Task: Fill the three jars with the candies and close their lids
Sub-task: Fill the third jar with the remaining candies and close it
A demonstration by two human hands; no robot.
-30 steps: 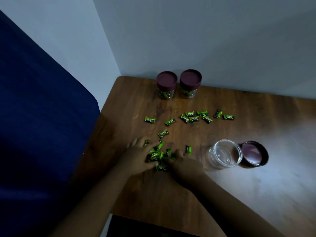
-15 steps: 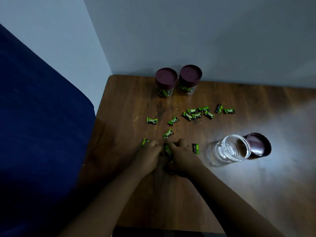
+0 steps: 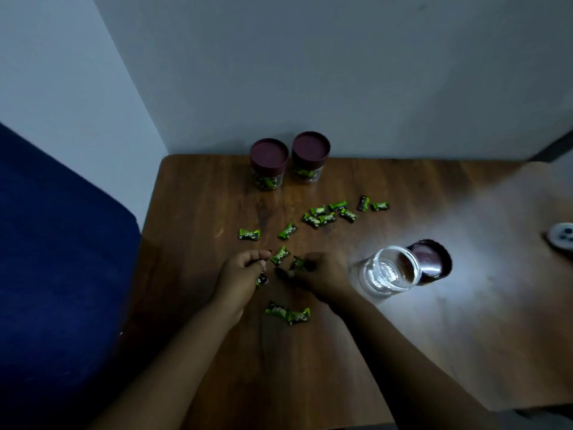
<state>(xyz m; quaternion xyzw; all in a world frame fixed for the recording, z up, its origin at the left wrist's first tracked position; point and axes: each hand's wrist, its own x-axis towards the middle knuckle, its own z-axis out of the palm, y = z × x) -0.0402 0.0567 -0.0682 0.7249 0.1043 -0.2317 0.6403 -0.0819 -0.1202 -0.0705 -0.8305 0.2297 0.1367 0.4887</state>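
Note:
Green-wrapped candies [image 3: 329, 213] lie scattered on the wooden table [image 3: 403, 336]. My left hand [image 3: 240, 279] is closed around several candies, one poking out below its fingers. My right hand [image 3: 322, 276] is closed on candies too, a green wrapper showing at its fingertips. One candy [image 3: 280, 256] lies between the hands, and two more [image 3: 288, 313] lie just in front of them. An open clear jar [image 3: 386, 271] stands empty to the right of my right hand, its maroon lid [image 3: 431, 259] lying behind it. Two closed jars [image 3: 269, 162] [image 3: 310, 156] with candies inside stand at the back.
A dark blue cushion [image 3: 62, 259] borders the table's left side. Grey walls meet behind the table's back left corner. A small white object [image 3: 562, 235] lies at the far right edge.
Both hands have lifted slightly and drawn apart, each holding candies. Two candies now lie uncovered on the table in front of them. The camera view has tilted up.

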